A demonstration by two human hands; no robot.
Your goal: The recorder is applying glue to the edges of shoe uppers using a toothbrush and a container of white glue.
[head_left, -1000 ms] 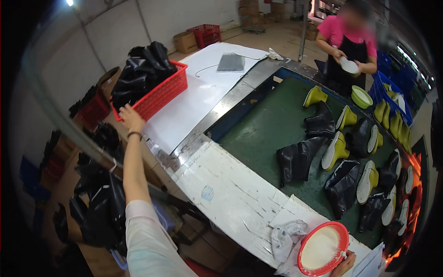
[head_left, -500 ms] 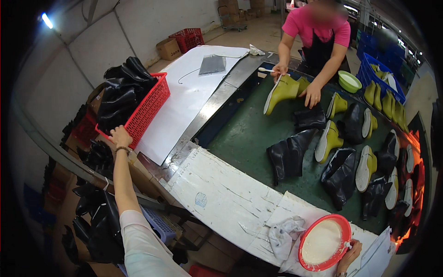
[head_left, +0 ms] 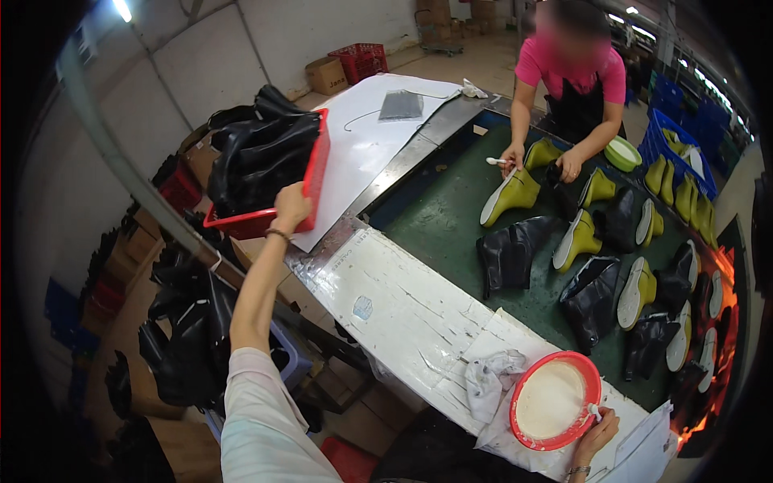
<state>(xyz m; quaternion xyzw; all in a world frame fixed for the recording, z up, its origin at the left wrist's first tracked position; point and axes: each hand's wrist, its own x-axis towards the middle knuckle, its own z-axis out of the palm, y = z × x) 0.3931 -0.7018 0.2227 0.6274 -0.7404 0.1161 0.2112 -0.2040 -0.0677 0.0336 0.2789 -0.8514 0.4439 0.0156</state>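
Observation:
At the left, my left hand (head_left: 292, 206) is closed on the near rim of a red plastic basket (head_left: 320, 153). Black boots (head_left: 270, 153) are heaped in it, rising above its edge. At the lower right, my right hand (head_left: 597, 435) is beside a red bowl (head_left: 527, 435) of creamy white liquid (head_left: 551, 398). Its fingers are closed round what looks like a small white-tipped brush (head_left: 594, 410), mostly hidden by the hand. A crumpled white cloth (head_left: 489, 385) lies against the bowl's left side.
Across the green worktop (head_left: 431, 217), a co-worker (head_left: 572, 80) handles yellow-green boots (head_left: 513, 197) with a white brush. Several black boots (head_left: 515, 256) and yellow-green boots stand or lie there. An orange-glowing opening (head_left: 721, 282) is at the right. A metal rail (head_left: 145, 189) crosses the left.
My left hand has turned the basket, and its near end has swung to the right. The co-worker has lowered a yellow-green boot to the worktop. My right hand stays by the bowl.

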